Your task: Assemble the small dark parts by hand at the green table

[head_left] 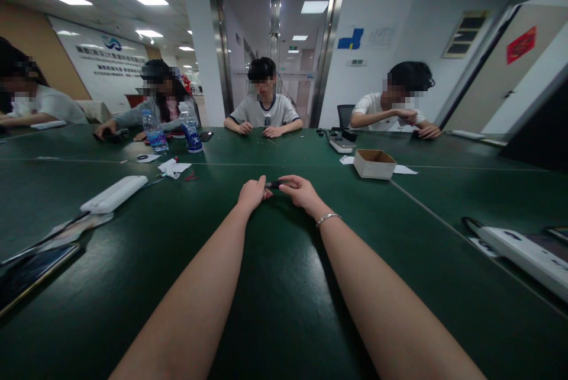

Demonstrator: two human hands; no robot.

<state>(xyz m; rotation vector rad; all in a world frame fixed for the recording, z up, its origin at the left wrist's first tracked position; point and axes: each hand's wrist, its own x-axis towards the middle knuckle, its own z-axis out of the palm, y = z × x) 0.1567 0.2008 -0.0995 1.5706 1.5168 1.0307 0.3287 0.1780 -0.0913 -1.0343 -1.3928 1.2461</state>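
Both my arms reach out over the dark green table (284,285). My left hand (252,193) and my right hand (299,190) meet in the middle, fingers curled, each pinching an end of a small dark object (274,184) held between them. I cannot make out what the object is. A thin silver bracelet (327,219) circles my right wrist.
A small cardboard box (374,163) sits on paper to the right. White power strips lie at left (114,193) and right (528,255). Two water bottles (155,132) stand far left. A phone (31,273) lies near left. Several people sit across the table.
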